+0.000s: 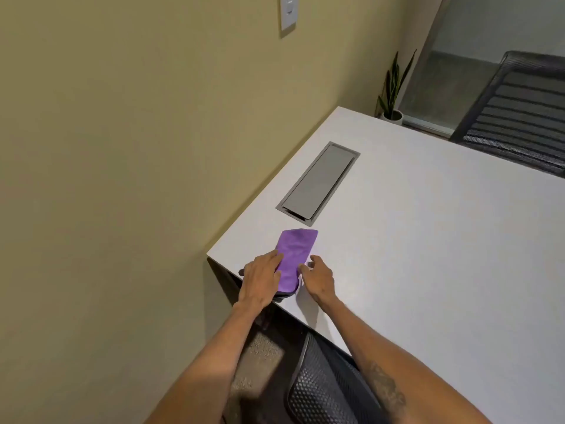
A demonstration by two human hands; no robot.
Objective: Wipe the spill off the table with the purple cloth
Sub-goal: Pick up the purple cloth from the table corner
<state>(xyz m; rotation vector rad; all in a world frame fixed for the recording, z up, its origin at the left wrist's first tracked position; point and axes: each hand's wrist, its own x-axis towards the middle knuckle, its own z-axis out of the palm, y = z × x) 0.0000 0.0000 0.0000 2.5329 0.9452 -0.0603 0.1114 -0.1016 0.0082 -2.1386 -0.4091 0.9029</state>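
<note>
A folded purple cloth (294, 255) lies flat on the white table (428, 240), near its left front corner. My left hand (261, 280) rests palm down on the cloth's left edge, fingers together and pressing it. My right hand (318, 275) is at the cloth's right edge, fingertips curled and touching the fabric. A dark layer shows under the cloth's near end at the table edge. I see no spill on the table surface.
A grey cable hatch (319, 182) is set into the table just beyond the cloth. A mesh chair (330, 390) stands under the near edge, another (519, 111) at the far side. A potted plant (393, 90) sits by the yellow wall (122, 148).
</note>
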